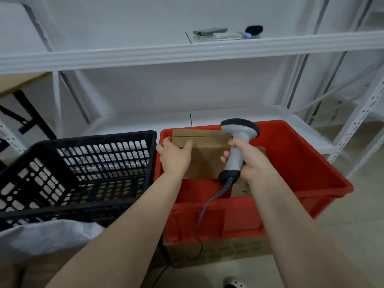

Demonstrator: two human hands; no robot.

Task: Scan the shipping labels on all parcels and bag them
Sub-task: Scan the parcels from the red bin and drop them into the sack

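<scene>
A brown cardboard parcel [204, 154] stands tilted inside the red plastic crate [291, 163]. My left hand [175, 157] grips the parcel's upper left corner, thumb on its front face. My right hand [247, 161] holds a grey handheld barcode scanner [236, 142] by its handle, its dark head above the parcel's right side and its cable hanging down over the crate's front wall. A second brown parcel [241, 188] lies low in the crate, partly hidden by my right wrist. No shipping label is visible on the parcel's near face.
A black slotted basket [83, 173] sits left of the crate, holding several pale wrapped items. A white woven bag [47, 238] lies at lower left. The crate rests on a cardboard box [228, 252]. White metal shelving [187, 50] stands behind, with small items on its upper shelf.
</scene>
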